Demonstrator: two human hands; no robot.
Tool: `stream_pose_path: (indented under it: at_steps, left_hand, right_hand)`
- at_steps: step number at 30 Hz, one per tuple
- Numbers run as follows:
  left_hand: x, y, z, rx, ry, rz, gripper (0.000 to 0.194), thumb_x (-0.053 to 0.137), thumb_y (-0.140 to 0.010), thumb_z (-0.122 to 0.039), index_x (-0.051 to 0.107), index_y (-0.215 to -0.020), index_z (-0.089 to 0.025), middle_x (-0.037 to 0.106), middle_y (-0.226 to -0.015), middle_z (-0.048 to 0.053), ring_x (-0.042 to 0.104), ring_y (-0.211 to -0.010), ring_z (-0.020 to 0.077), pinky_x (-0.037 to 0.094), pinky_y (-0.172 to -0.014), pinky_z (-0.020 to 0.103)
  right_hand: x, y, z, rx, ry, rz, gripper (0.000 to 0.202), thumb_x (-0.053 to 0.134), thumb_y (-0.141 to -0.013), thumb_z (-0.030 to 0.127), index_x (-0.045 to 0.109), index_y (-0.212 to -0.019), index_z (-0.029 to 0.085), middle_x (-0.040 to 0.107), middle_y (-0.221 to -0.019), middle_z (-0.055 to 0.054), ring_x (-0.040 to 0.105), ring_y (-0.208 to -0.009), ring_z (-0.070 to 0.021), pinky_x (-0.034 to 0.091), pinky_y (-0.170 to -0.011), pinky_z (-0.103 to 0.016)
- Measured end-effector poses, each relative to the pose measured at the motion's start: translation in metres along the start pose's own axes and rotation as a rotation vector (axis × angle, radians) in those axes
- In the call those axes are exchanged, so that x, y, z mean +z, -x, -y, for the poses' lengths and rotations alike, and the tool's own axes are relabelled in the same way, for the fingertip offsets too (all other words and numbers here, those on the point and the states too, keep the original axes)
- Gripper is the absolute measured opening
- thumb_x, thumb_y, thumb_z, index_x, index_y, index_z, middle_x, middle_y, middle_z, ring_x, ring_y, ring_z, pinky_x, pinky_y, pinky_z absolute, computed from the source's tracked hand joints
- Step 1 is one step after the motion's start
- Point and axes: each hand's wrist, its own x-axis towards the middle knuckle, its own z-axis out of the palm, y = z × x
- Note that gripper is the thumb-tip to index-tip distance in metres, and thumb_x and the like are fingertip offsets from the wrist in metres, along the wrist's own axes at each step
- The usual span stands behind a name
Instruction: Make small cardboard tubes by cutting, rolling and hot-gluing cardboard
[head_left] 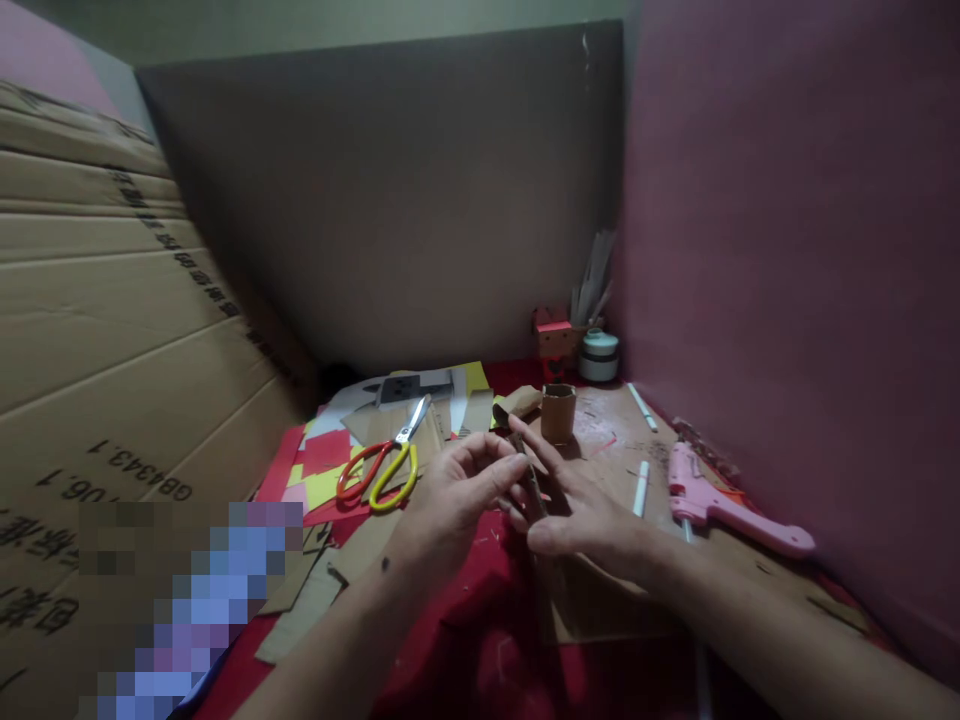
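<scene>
Between my two hands is a narrow piece of brown cardboard (534, 492), seen nearly edge-on. My left hand (480, 475) pinches its near-left side between thumb and fingers. On the other side, my right hand (574, 515) grips it with the thumb low and the fingers reaching up along it. Just beyond my fingers stands a small cardboard tube (558, 415) with an open top. A crumpled tan piece (523, 402) lies beside the tube. Scissors (390, 465) with one red and one yellow handle rest left of my left hand.
A pink glue gun (739, 500) lies at the right, with white glue sticks (642, 488) nearby. At the back stand a red-and-brown cardboard figure (553, 345) and a pale green jar (599, 356). Coloured paper (326, 455) covers the left side. A large carton (112, 350) walls the left.
</scene>
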Motion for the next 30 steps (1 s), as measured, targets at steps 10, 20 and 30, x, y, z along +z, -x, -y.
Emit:
stream_pose_path:
  at_steps: [10, 20, 30]
  left_hand:
    - [-0.002, 0.001, 0.002, -0.074, -0.002, -0.026, 0.012, 0.059, -0.079, -0.024, 0.055, -0.077, -0.014, 0.065, -0.068, 0.003, 0.061, -0.055, 0.0113, 0.048, -0.054, 0.023]
    - [-0.003, 0.000, 0.002, -0.065, -0.030, -0.038, 0.007, 0.058, -0.075, -0.021, 0.054, -0.076, -0.015, 0.060, -0.063, 0.001, 0.056, -0.050, 0.0102, 0.045, -0.047, 0.022]
    - [-0.010, 0.003, 0.004, 0.076, -0.281, -0.189, 0.016, 0.064, -0.073, -0.022, 0.057, -0.085, -0.016, 0.057, -0.074, -0.001, 0.054, -0.065, 0.0106, 0.047, -0.061, 0.026]
  right_hand:
    - [-0.001, 0.002, -0.004, 0.115, -0.019, 0.035, 0.102, 0.077, -0.062, 0.034, 0.014, -0.142, 0.034, 0.046, -0.128, -0.009, 0.051, -0.109, -0.0256, 0.035, -0.097, -0.047]
    - [-0.002, 0.004, -0.002, 0.164, -0.130, 0.058, 0.096, 0.074, -0.059, 0.028, 0.021, -0.140, 0.034, 0.050, -0.124, -0.006, 0.057, -0.093, -0.0206, 0.046, -0.077, -0.035]
    - [-0.016, 0.018, -0.002, 0.199, -0.456, 0.142, 0.060, 0.045, -0.065, 0.053, 0.053, -0.114, 0.019, 0.064, -0.093, -0.009, 0.059, -0.076, -0.0206, 0.046, -0.069, -0.033]
